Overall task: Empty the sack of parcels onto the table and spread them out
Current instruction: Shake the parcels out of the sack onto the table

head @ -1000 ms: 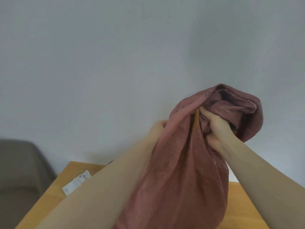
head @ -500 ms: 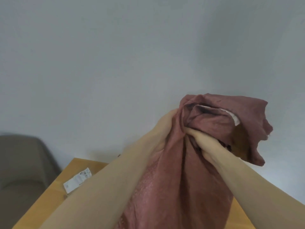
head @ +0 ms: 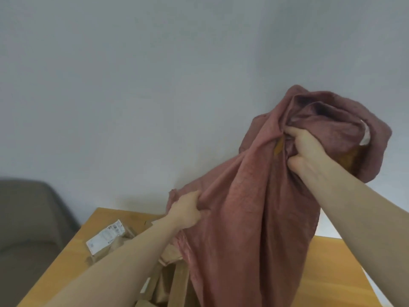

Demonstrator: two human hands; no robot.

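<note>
A dusty-pink cloth sack [head: 254,218] hangs over the wooden table [head: 332,273], held up high. My right hand [head: 307,149] grips a bunch of its fabric near the top. Lower down on the left side, my left hand [head: 188,213] grips another fold. Something white and something yellow-brown show inside the bunched top end at the right. Brown cardboard parcels [head: 168,282] lie on the table under my left forearm. One parcel with a white label [head: 106,238] sits at the table's far left.
A plain grey wall fills the background behind the table. A grey upholstered seat [head: 28,229] stands off the table's left edge. Bare wood shows on the table's right side.
My left hand has dropped from the top of the sack to a lower fold on its left side. The view has tipped down, and cardboard parcels now show on the table.
</note>
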